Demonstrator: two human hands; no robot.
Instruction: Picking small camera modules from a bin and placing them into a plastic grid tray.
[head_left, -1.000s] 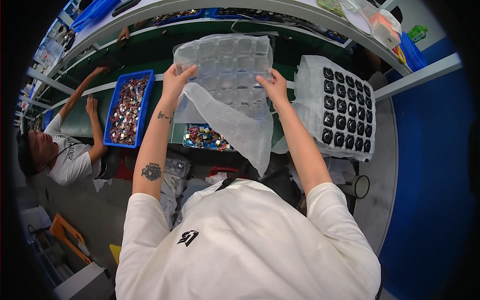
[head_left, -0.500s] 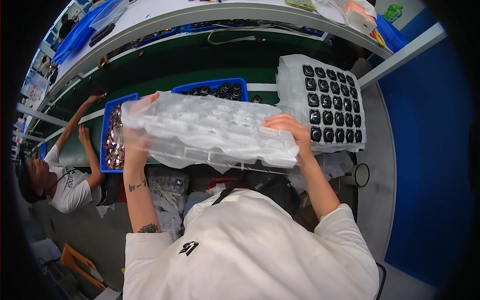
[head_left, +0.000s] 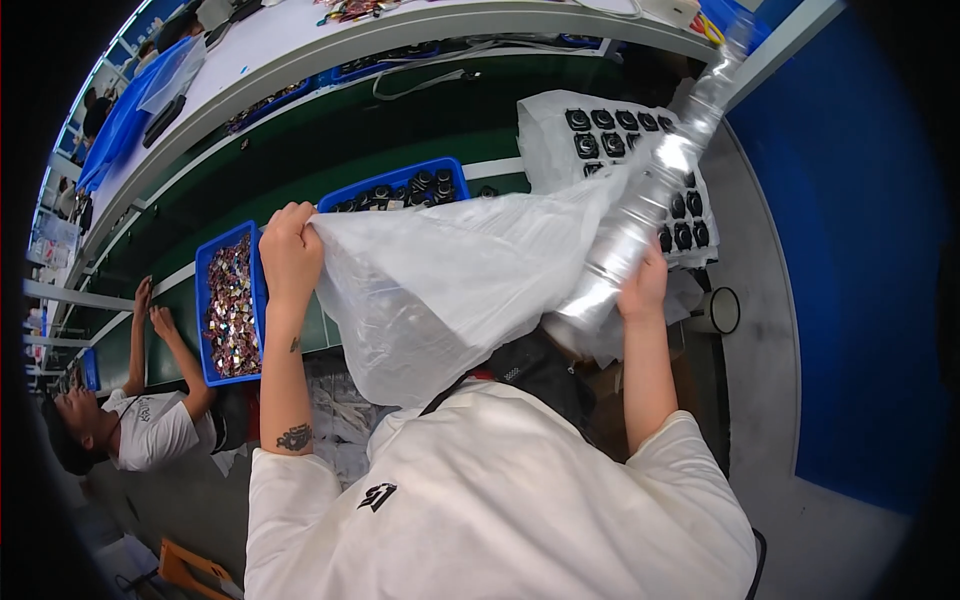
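Note:
My left hand [head_left: 291, 252] is closed on a corner of a thin white sheet [head_left: 450, 255], which stretches slantwise in front of me and sags below. On the right, my right hand [head_left: 645, 285] grips a clear plastic tray [head_left: 640, 215], tilted up steeply so that its shiny side shows. The sheet's right end meets the tray; how they touch there is hidden. Behind the tray, rows of round black parts [head_left: 586, 146] lie on a stack covered with white sheet [head_left: 545, 135], partly hidden by the tray.
A blue bin [head_left: 262, 330] of small shiny pieces stands at the left, and another blue bin [head_left: 462, 180] of black parts sits behind the sheet. A white shelf [head_left: 420, 35] spans above the green bench [head_left: 300, 175]. A co-worker [head_left: 150, 425] works at far left.
The clear tray has swung from lying across in both hands to steeply tilted at the right. My left hand now draws the white sheet away to the left. The view has shifted slightly.

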